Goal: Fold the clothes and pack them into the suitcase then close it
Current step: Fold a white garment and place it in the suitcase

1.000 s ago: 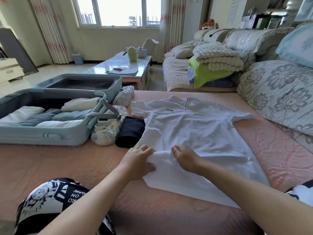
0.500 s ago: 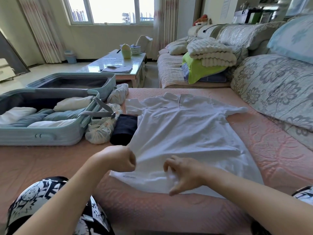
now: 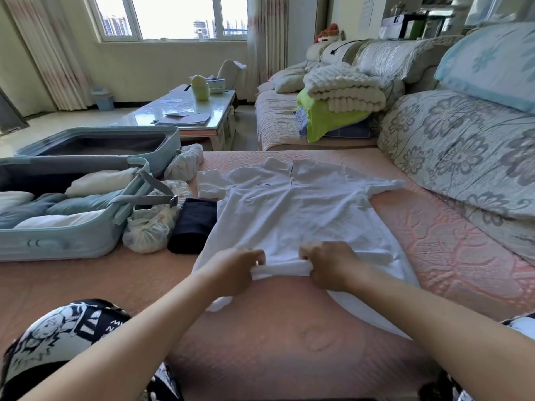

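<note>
White short-sleeved polo shirt point(image 3: 289, 209) lying flat | left hand point(image 3: 234, 270), right hand point(image 3: 330, 264) both pinching its hem | folding underway; next probably needing hem carried collarward

Strong daylight enters through the window point(image 3: 173, 17) beyond the far edge of the pink quilted cover point(image 3: 448, 241), and its panes are blown out to white. The room is bright. The glossy low counter point(image 3: 179, 105) shows pale glare. The white shirt point(image 3: 289, 215) looks nearly washed out, its creases faint. Shadows are soft. Wide-angle distortion bows the curtains point(image 3: 49, 53).
</note>
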Action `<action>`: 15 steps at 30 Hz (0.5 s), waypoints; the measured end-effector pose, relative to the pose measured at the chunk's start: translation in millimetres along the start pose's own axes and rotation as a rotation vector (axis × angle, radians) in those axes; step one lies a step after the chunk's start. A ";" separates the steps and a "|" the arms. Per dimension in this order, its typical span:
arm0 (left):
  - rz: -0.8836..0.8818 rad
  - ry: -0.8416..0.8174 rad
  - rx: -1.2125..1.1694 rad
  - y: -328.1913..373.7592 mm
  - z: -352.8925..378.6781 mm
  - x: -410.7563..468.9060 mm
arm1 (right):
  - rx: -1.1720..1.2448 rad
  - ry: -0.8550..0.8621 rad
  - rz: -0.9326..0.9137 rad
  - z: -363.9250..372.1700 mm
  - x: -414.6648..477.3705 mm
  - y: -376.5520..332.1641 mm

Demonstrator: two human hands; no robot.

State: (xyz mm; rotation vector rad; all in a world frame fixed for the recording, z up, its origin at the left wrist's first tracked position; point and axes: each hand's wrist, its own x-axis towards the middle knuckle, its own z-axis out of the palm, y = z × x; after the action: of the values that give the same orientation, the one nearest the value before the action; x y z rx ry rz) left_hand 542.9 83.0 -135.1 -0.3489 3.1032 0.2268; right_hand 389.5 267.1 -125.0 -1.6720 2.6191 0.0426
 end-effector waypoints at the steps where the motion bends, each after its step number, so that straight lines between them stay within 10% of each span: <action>1: -0.048 0.031 -0.010 -5.4 -5.5 8.2 | -0.036 -0.003 0.033 -8.0 5.7 6.6; 9: 0.088 0.214 0.049 -40.6 -70.6 97.8 | -0.272 -0.178 0.462 -70.5 68.9 86.2; 15: -0.171 0.152 0.144 -67.5 -81.6 188.3 | 0.628 -0.102 0.661 -77.8 132.5 143.2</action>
State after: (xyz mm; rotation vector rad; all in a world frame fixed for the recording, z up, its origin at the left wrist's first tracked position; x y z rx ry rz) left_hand 374.8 -35.4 -69.0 -0.6514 3.1874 -0.0263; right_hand 202.7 204.0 -52.3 -0.5754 2.5805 -0.5854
